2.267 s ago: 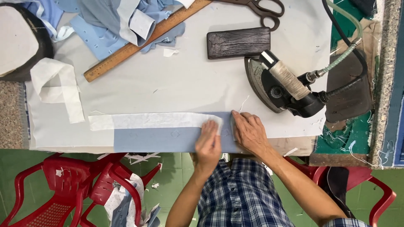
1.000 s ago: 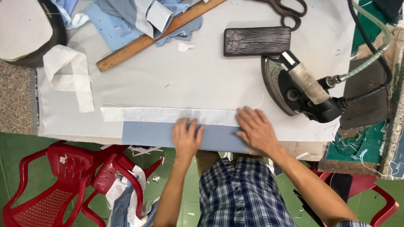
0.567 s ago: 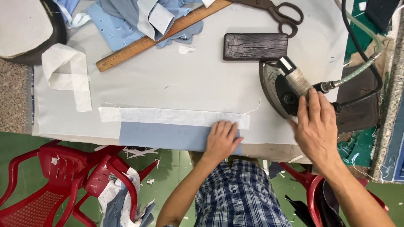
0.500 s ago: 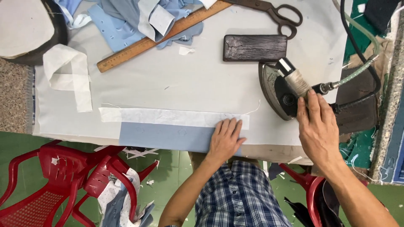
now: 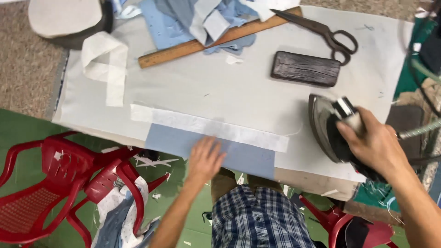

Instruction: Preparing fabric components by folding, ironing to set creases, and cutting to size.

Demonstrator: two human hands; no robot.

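Two hands: both were at work over the bench [image 5: 239, 92].
Left hand [image 5: 204, 158]: lay flat, fingers spread, pressing the blue cloth [image 5: 174, 140] at the near edge of the bench.
Right hand [image 5: 374, 147]: its grip was closed around the handle of the iron [image 5: 324, 124], at the right of the bench.
Blue cloth: lay along the near edge, with a white strip [image 5: 206, 127] touching its far side.
Iron: stood just right of the strip's end.
Far side: a dark block [image 5: 305, 69], scissors [image 5: 328, 32], a wooden ruler [image 5: 202, 43] and cloth scraps [image 5: 197, 18].
Left: a loose white band [image 5: 108, 64].
Floor: red chairs [image 5: 69, 174] near left.
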